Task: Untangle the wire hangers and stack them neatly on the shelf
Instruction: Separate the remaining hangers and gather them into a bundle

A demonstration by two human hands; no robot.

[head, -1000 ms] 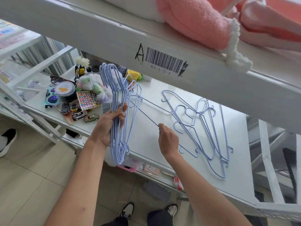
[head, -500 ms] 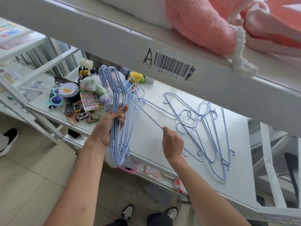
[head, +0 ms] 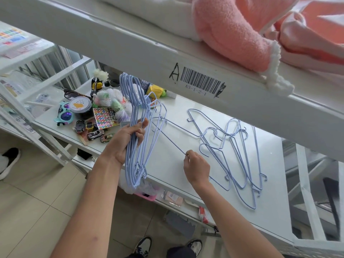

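Observation:
My left hand (head: 128, 140) grips a bundle of several pale blue wire hangers (head: 136, 112), held upright above the front edge of the white shelf (head: 270, 187). My right hand (head: 196, 165) pinches the straight bar of one blue hanger (head: 168, 139) whose far end reaches up toward the bundle. To the right of that hand, a tangled pile of several blue hangers (head: 240, 155) lies flat on the shelf, hooks pointing toward the back.
Toy cars (head: 95, 134), a sticker sheet (head: 104, 118), sunglasses (head: 65, 115), a round tin (head: 80, 107) and netted bags (head: 111, 101) crowd the shelf's left end. The upper shelf beam with a barcode label (head: 201, 83) overhangs the work area, with a pink blanket (head: 242, 34) on it.
My right hand has slid a little down and right along the hanger's bar. The held bundle stays in my left hand, nearly still.

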